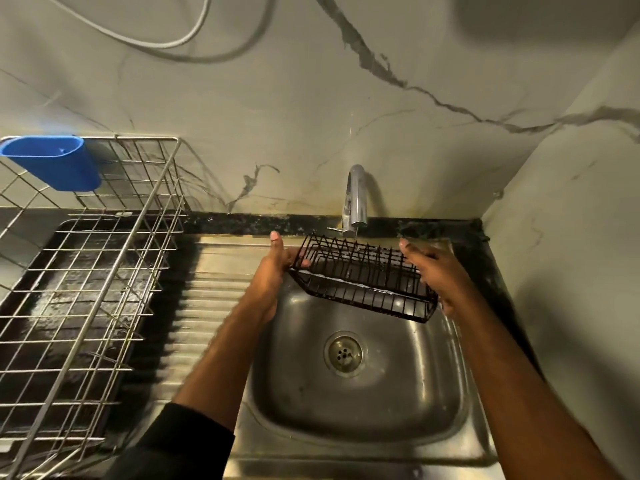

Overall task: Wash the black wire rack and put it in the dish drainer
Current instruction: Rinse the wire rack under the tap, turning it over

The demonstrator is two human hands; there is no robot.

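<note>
Wire makes up the dish drainer (79, 271) at the far left, a silver grid basket standing on a dark tray, with a blue plastic cup (52, 162) hooked on its back corner. Just beside it on the right lies the ribbed draining board (211, 299) of the steel sink (356, 403), whose drain (343, 354) sits in the middle of the bowl. The left hand (273, 271) reaches in over the draining board and grips the left end of the black wire rack (363, 282), its thumb pointing up and its fingers curled round the end wires. The rack hangs above the back part of the bowl, tilted so that its right end is lower and nearer the viewer, directly under the spout of the chrome tap (355, 202); a thin stream of water falls onto its wires. The right hand (436, 275) holds the right end, fingers bent round the edge wires, though the rack hides part of the grip. Behind everything rises a pale marbled wall (346, 98), and a grey cable (194, 39) loops across it at the top.
</note>
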